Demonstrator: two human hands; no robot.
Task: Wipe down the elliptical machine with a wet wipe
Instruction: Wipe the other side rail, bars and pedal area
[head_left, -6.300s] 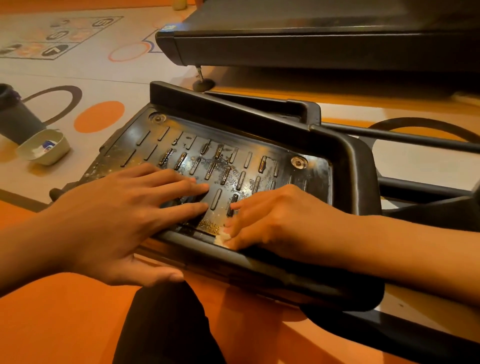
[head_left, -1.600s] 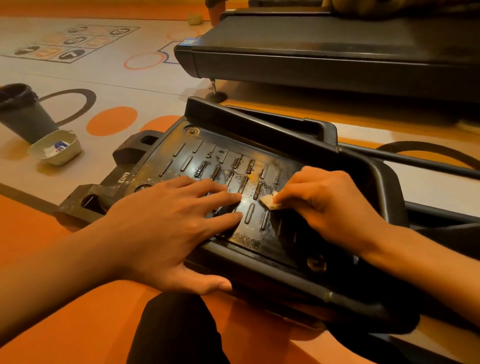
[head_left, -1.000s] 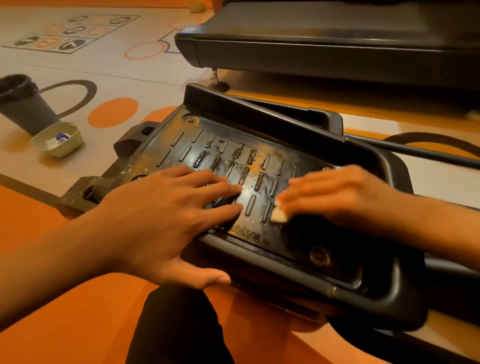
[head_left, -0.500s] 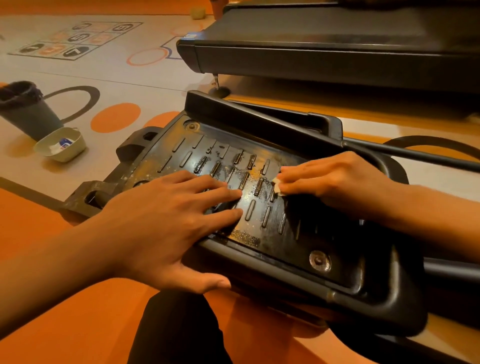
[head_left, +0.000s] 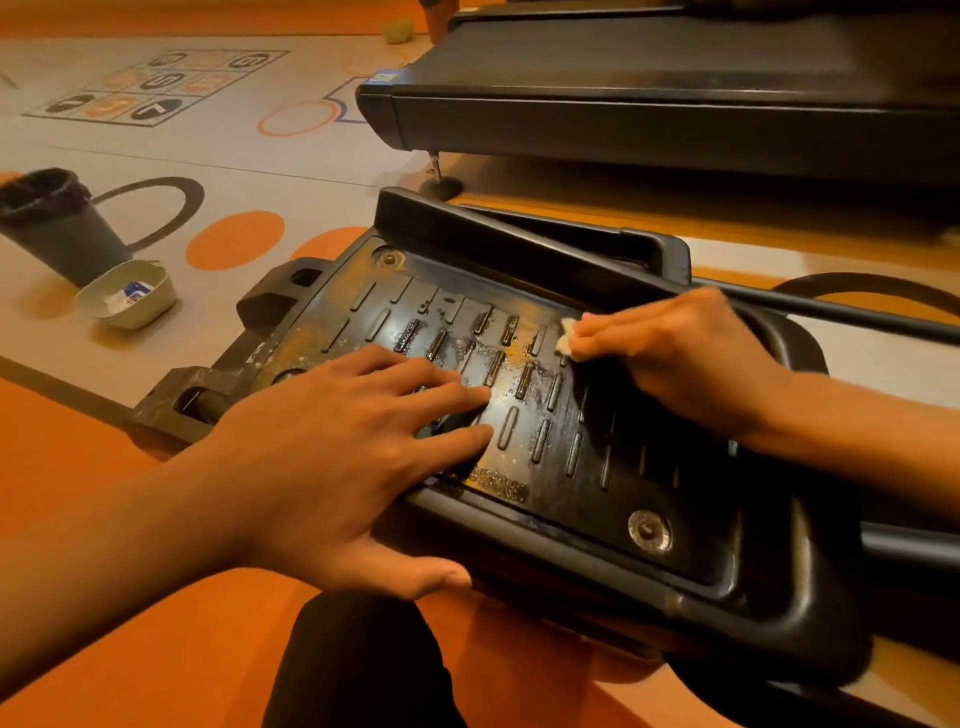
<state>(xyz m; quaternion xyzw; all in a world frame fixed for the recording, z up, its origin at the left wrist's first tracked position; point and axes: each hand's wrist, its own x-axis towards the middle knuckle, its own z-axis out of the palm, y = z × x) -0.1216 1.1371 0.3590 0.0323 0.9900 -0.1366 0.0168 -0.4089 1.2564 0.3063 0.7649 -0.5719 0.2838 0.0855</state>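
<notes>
We are cleaning the big black pedal of the elliptical machine. It fills the middle of the frame and sits low over the orange floor.

Our left hand lies flat on the near left part of the pedal. Its fingers are straight and spread, and they press down to hold the pedal steady. Our right hand, at the right of the frame, pinches a small scrunched wet wipe in its fingertips. The wipe touches the pedal near its far edge, beside the raised bars.

We think the job is only partly done. The middle looks wet and shiny, but the far left part looks pale and dusty, and there are little crumbs by the near edge.

To do this step well, we should rub along the gaps between the bars, not across them, so the dirt comes out. The wipe is tiny, so we may need to turn it to a clean side. We should also go round the round bolt in the far corner. Later the left hand has to move, because dirt may hide under it.

In the upper left of the frame a dark bin stands just beside a small dish.
</notes>
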